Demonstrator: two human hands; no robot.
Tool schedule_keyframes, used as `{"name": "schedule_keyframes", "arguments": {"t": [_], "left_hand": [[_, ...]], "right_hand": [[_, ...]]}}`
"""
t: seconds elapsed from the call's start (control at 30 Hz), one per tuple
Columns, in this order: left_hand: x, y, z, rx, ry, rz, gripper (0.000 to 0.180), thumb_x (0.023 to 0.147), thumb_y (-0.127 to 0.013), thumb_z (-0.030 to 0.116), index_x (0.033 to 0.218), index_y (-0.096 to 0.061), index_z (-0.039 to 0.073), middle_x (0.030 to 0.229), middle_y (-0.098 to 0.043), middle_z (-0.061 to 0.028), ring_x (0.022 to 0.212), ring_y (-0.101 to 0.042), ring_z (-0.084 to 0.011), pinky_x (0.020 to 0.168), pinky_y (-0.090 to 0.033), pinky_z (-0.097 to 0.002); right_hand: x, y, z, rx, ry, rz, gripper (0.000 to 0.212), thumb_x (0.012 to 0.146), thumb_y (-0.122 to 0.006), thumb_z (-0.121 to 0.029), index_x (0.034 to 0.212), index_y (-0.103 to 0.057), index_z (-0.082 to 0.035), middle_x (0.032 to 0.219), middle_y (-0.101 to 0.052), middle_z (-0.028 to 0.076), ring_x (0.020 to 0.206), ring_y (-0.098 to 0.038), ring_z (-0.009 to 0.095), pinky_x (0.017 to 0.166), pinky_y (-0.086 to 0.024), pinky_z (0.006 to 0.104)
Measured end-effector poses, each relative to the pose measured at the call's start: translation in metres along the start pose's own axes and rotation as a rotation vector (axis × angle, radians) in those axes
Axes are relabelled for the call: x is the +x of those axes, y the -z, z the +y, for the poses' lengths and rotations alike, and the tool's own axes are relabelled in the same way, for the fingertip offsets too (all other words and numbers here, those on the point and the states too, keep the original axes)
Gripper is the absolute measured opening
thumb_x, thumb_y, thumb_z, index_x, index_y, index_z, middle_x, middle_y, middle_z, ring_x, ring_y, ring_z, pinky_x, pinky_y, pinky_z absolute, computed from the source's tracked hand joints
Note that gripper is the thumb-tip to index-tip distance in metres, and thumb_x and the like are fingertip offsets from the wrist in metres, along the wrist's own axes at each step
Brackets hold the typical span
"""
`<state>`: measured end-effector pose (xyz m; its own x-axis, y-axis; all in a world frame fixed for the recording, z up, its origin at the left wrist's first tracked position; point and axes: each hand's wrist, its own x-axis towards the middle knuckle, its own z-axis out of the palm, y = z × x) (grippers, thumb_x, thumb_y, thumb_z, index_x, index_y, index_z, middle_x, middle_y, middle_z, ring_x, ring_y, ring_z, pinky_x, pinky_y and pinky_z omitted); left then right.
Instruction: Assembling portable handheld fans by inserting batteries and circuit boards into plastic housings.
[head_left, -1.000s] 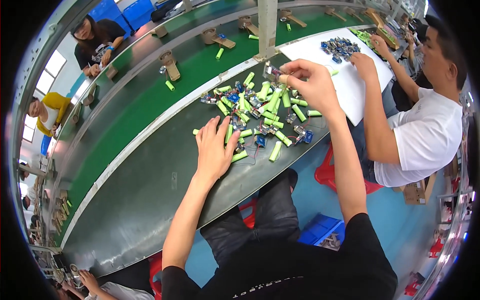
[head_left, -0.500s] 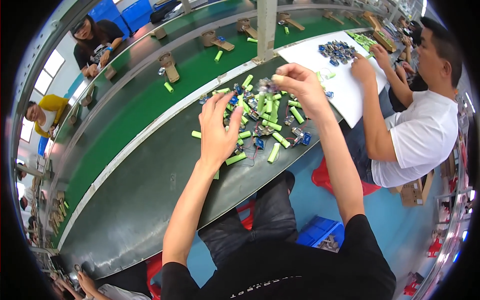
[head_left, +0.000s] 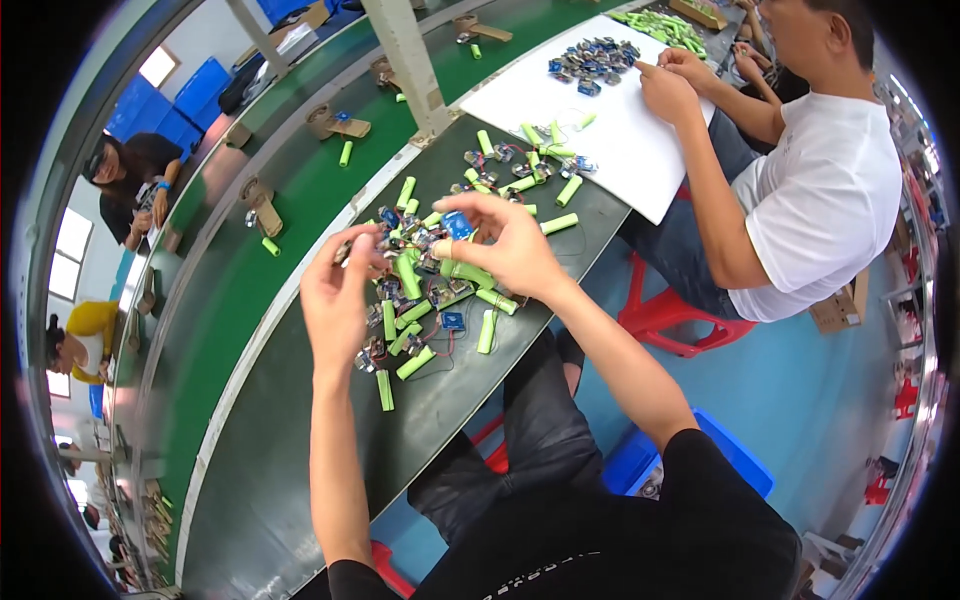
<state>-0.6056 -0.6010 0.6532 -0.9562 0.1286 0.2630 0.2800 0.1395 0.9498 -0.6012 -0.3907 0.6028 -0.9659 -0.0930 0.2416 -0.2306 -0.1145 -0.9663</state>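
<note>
A heap of green cylindrical battery cells (head_left: 407,275), wired to small circuit boards, lies on the dark tabletop. My right hand (head_left: 512,250) is over the heap, thumb and fingers closed around a small blue circuit board (head_left: 457,224). Beside the heap's left edge is my left hand (head_left: 338,300), its fingers bent but apart, with no held thing plainly visible. Nearer to me lie another blue board (head_left: 452,321) with thin wires and a loose-lying green cell (head_left: 385,390).
A green conveyor belt (head_left: 300,225) carries brown holders (head_left: 262,208) beyond a pale rail. A metal post (head_left: 405,65) rises behind the heap. At right, a co-worker (head_left: 810,190) handles parts over a white board (head_left: 640,150). A blue bin (head_left: 735,455) sits on the floor.
My view has shifted, and the heap now appears further left. The right hand has come down from a raised boards-and-cells cluster to the blue board. My left fingers have curled more.
</note>
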Motion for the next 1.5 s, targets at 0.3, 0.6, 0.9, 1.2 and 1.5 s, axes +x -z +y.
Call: {"name": "schedule_keyframes", "arguments": {"t": [0.3, 0.6, 0.9, 1.2, 1.5], "left_hand": [[-0.002, -0.009, 0.001, 0.327, 0.179, -0.114, 0.021, 0.098, -0.062, 0.021, 0.104, -0.069, 0.003, 0.073, -0.058, 0.0029, 0.064, -0.051, -0.005, 0.059, -0.039, -0.0225], [0.012, -0.002, 0.018, 0.206, 0.256, -0.257, 0.02, 0.095, -0.065, 0.021, 0.099, -0.068, 0.002, 0.067, -0.055, 0.0037, 0.059, -0.047, -0.0045, 0.055, -0.039, -0.023], [0.022, 0.009, 0.039, 0.033, 0.231, -0.296, 0.02, 0.096, -0.066, 0.021, 0.1, -0.068, 0.002, 0.074, -0.061, 0.0004, 0.064, -0.054, -0.0072, 0.062, -0.045, -0.0229], [0.009, 0.01, 0.023, 0.203, 0.112, -0.165, 0.019, 0.093, -0.066, 0.017, 0.105, -0.067, 0.002, 0.075, -0.064, -0.0032, 0.063, -0.055, -0.0091, 0.059, -0.046, -0.026], [-0.023, -0.018, -0.005, 0.573, -0.297, 0.059, 0.016, 0.087, -0.069, 0.003, 0.103, -0.067, 0.0, 0.093, -0.071, -0.0141, 0.073, -0.067, -0.023, 0.066, -0.052, -0.0321]], "right_hand": [[0.012, 0.018, -0.022, 0.508, -0.043, -0.066, 0.038, 0.085, -0.074, -0.004, 0.119, -0.057, -0.004, 0.092, -0.061, 0.001, 0.077, -0.059, 0.008, 0.068, -0.048, 0.0225], [0.039, 0.032, -0.059, 0.028, 0.049, -0.021, 0.039, 0.092, -0.066, -0.02, 0.126, -0.061, -0.002, 0.08, -0.058, -0.001, 0.067, -0.052, 0.005, 0.06, -0.041, 0.0216], [0.009, -0.008, -0.03, -0.362, 0.134, -0.142, 0.033, 0.086, -0.074, -0.019, 0.112, -0.07, 0.0, 0.102, -0.071, 0.01, 0.095, -0.066, 0.018, 0.086, -0.05, 0.031], [0.014, -0.015, -0.019, 0.174, -0.058, 0.048, 0.016, 0.089, -0.071, -0.01, 0.102, -0.07, 0.001, 0.087, -0.071, 0.003, 0.077, -0.064, 0.007, 0.07, -0.051, 0.0221], [0.01, -0.038, -0.028, 0.288, -0.113, 0.227, 0.013, 0.092, -0.068, -0.013, 0.1, -0.068, -0.003, 0.081, -0.065, -0.002, 0.065, -0.058, 0.004, 0.056, -0.045, 0.0184]]}}
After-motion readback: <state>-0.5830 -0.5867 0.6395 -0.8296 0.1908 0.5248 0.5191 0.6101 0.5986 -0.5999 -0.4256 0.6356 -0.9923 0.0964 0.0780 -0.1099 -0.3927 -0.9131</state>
